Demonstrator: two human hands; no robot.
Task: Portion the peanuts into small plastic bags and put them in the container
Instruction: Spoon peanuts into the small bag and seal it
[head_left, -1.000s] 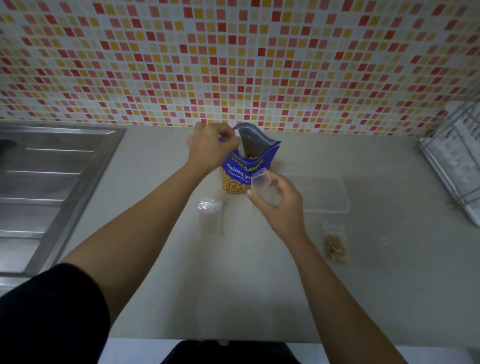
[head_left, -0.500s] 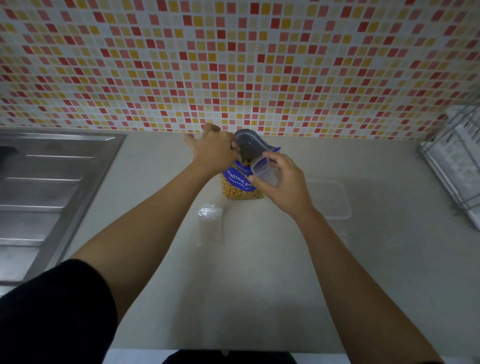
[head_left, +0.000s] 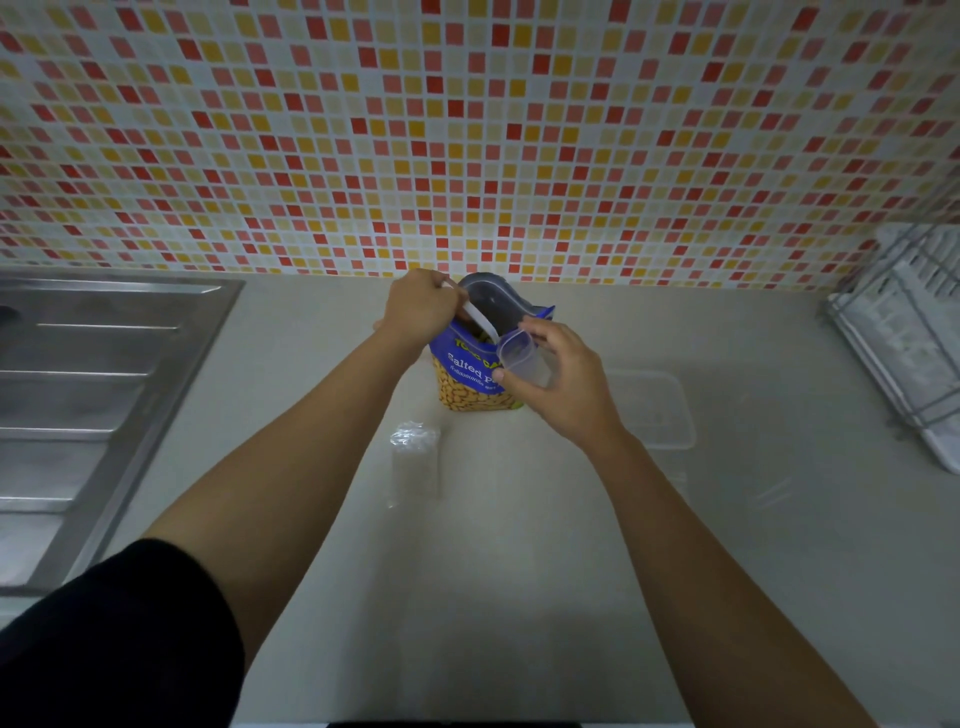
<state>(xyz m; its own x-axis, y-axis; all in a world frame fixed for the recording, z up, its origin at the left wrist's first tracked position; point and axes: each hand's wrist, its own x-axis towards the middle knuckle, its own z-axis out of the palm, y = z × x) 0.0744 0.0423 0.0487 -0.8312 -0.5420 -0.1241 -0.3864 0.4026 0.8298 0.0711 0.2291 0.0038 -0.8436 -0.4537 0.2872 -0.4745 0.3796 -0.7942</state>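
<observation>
Up near the tiled wall (head_left: 467, 130), the left hand (head_left: 421, 312) is clenched round the handle of a white spoon (head_left: 480, 325) that slants down into the open mouth of the peanut bag (head_left: 467, 379). The spoon's bowl is hidden inside the bag, so whether it holds peanuts cannot be told. The bag stands upright on the counter (head_left: 519, 571), just right of the left hand and touching the fingers of the right hand (head_left: 563, 387).

The right hand pinches a small plastic bag (head_left: 519, 356) between thumb and fingers. It holds this bag with its mouth open and tilted toward the spoon, right against the front edge of the peanut bag. The clear container (head_left: 683, 415) lies on the counter just right of the right hand, partly behind the wrist. A stack of empty plastic bags (head_left: 415, 457) lies nearer the person than the left hand, between the two forearms. Well left of the left hand is the steel sink (head_left: 78, 389); well right of the right hand is a dish rack (head_left: 904, 338).
</observation>
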